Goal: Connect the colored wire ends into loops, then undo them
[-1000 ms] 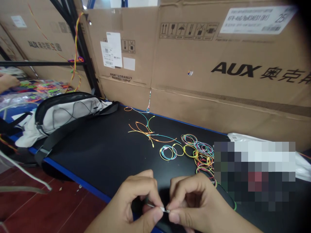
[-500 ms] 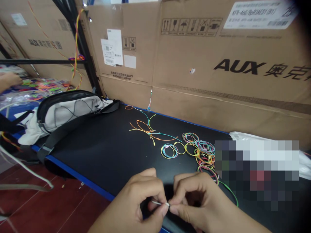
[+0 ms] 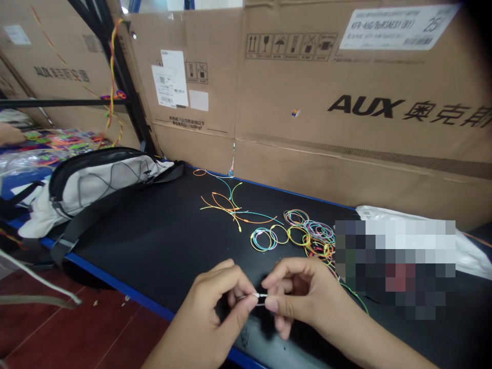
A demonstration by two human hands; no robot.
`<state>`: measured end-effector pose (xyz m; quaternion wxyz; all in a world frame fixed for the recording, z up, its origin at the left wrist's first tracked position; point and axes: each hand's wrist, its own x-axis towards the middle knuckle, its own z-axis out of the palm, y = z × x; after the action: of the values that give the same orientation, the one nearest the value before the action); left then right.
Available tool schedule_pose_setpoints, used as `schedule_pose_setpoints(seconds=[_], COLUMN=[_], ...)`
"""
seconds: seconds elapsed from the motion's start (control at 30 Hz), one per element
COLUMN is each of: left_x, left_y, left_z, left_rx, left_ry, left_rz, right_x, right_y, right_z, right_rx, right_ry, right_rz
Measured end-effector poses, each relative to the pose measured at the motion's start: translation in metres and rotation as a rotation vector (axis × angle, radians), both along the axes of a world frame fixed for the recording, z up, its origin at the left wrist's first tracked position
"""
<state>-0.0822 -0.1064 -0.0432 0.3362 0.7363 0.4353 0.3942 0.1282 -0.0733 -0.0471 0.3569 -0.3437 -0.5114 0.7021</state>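
My left hand (image 3: 215,307) and my right hand (image 3: 303,302) meet over the near edge of a black table (image 3: 154,241). Both pinch the two ends of a thin cord with a small white tip (image 3: 258,296) between thumb and forefinger. A green strand (image 3: 355,300) trails from behind my right hand to the right. Beyond the hands lie coiled coloured cord loops (image 3: 307,236) and several loose straight cords (image 3: 230,205).
A white and black bag (image 3: 88,182) with a dark strap lies on the table's left end. Big cardboard boxes (image 3: 326,102) form a wall behind the table. Another person's hand (image 3: 9,134) rests by coloured cords at far left. White plastic (image 3: 469,261) lies at right.
My hands have risen slightly and moved up over the table edge, still pinching the cord's ends together. The view has shifted a little.
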Motion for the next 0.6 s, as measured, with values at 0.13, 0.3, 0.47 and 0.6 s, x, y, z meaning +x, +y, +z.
schedule_pose_setpoints(seconds=[0.13, 0.3, 0.47, 0.6], left_x=[-0.004, -0.007, -0.009, -0.007], left_y=[0.003, 0.004, 0.007, 0.009], left_z=[-0.004, 0.001, 0.003, 0.002], left_rx=[-0.042, -0.061, -0.119, -0.163], left_ry=[-0.125, -0.184, -0.166, -0.148], left_rz=[0.005, -0.138, -0.215, -0.178], right_x=[0.002, 0.003, 0.003, 0.003], right_y=[0.004, -0.001, -0.004, -0.005], right_z=[0.007, 0.018, 0.023, 0.022], right_rx=[0.093, 0.372, 0.518, 0.459], right_ry=[0.044, -0.021, -0.063, -0.055], right_rz=[-0.034, -0.063, -0.066, -0.052])
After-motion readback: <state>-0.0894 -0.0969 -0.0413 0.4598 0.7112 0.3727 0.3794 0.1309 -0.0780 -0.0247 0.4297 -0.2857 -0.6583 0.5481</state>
